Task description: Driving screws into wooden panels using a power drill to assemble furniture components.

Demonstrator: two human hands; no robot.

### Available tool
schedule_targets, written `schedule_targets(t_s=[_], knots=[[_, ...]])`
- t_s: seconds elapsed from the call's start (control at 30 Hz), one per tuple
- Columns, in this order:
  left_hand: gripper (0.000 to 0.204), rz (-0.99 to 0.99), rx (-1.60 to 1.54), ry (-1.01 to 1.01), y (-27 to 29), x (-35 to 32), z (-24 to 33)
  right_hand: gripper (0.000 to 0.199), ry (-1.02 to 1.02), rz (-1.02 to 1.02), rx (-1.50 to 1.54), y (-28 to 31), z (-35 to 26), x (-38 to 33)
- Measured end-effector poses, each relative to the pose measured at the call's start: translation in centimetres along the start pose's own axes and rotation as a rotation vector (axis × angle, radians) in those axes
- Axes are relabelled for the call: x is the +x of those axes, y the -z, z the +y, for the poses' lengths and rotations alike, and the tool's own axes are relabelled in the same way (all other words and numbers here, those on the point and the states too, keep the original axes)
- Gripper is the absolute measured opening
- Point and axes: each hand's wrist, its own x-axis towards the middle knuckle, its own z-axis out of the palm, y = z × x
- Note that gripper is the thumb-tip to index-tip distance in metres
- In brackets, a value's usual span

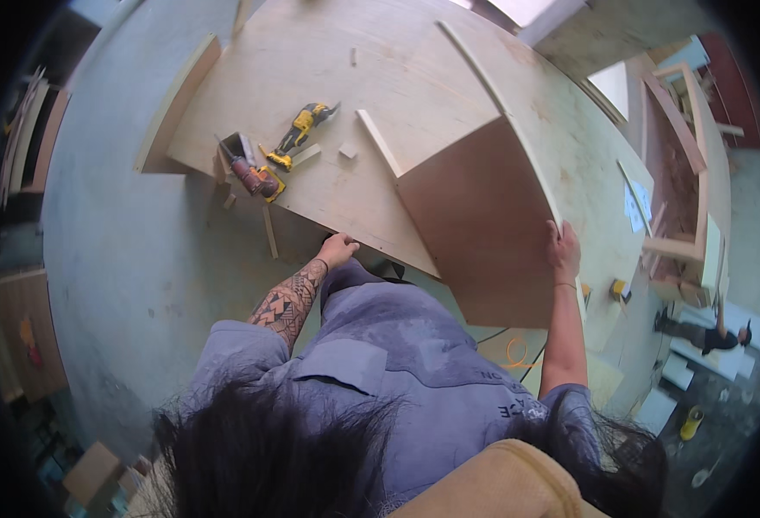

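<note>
The upright plywood panel [483, 216] stands on the large plywood sheet [380, 69], a pale brown face turned toward the person, its top edge a thin light strip running up and away. The right hand [563, 250] is closed over that top edge near its nearer end, fingers wrapped on the rim. The left hand [338, 249] rests at the sheet's near edge, well to the left of the panel — whether it grips the edge or only touches it I cannot tell. Further out on the sheet lie a yellow power tool [300, 131], a red tool [250, 177] and a small wood block [347, 151] — all well apart from both hands.
</note>
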Motion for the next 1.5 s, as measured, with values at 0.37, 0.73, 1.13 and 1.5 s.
schedule_targets(t_s=[0.37, 0.73, 1.13, 1.5], knots=[[0.047, 0.238, 0.067, 0.227, 8.2, -10.8, -12.0, 0.075, -0.252, -0.196, 0.216, -16.5, 9.2, 11.8], [0.033, 0.564, 0.260, 0.135, 25.8, -5.4, -18.0, 0.070, -0.319, -0.343, 0.035, -28.7, 4.8, 15.2], [0.021, 0.692, 0.373, -0.312, 34.6, 20.7, -17.3, 0.070, -0.341, -0.441, 0.314, -27.1, -7.3, -13.5], [0.013, 0.751, 0.654, -0.106, 33.3, 22.8, -18.9, 0.066, -0.584, -0.044, 0.461, -34.1, -25.4, -5.1]])
